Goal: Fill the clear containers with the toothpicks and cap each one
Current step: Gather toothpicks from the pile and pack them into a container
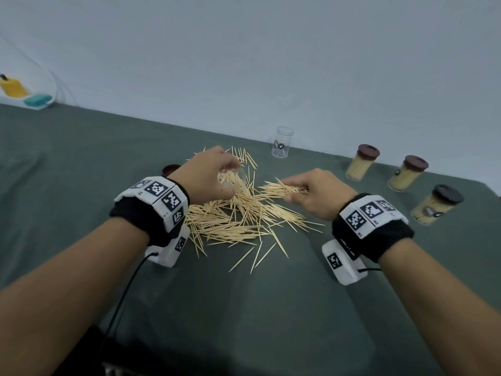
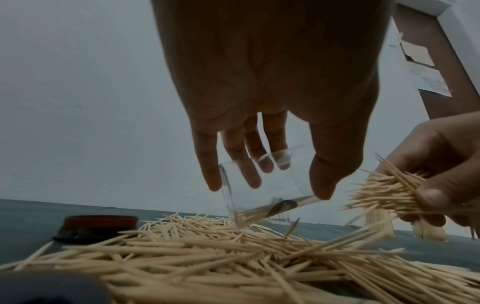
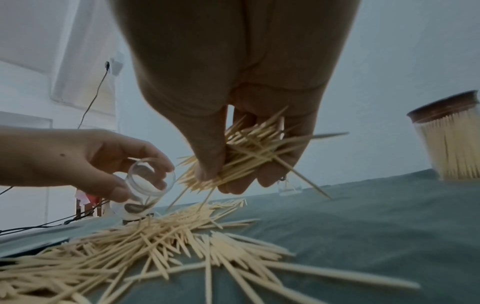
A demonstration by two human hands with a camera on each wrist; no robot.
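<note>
A loose heap of toothpicks (image 1: 238, 213) (image 2: 207, 253) (image 3: 145, 240) lies on the green cloth. My left hand (image 1: 214, 175) (image 2: 262, 181) (image 3: 122, 174) holds a clear container (image 2: 262, 191) (image 3: 148, 183) tilted just above the heap, mouth turned toward my right hand. It looks nearly empty. My right hand (image 1: 311, 191) (image 3: 233, 164) (image 2: 426, 185) grips a bundle of toothpicks (image 1: 284, 189) (image 3: 246, 152) (image 2: 384, 193) lying crosswise, close to the container's mouth. A brown cap (image 1: 170, 169) (image 2: 98, 226) lies on the cloth left of the heap.
An empty clear container (image 1: 282, 142) stands behind the heap near the table's back edge. Three filled, capped containers (image 1: 362, 162) (image 1: 406, 176) (image 1: 433, 203) stand at the right; one filled container (image 3: 451, 139) shows in the right wrist view. A yellow bottle (image 1: 12, 86) sits far left.
</note>
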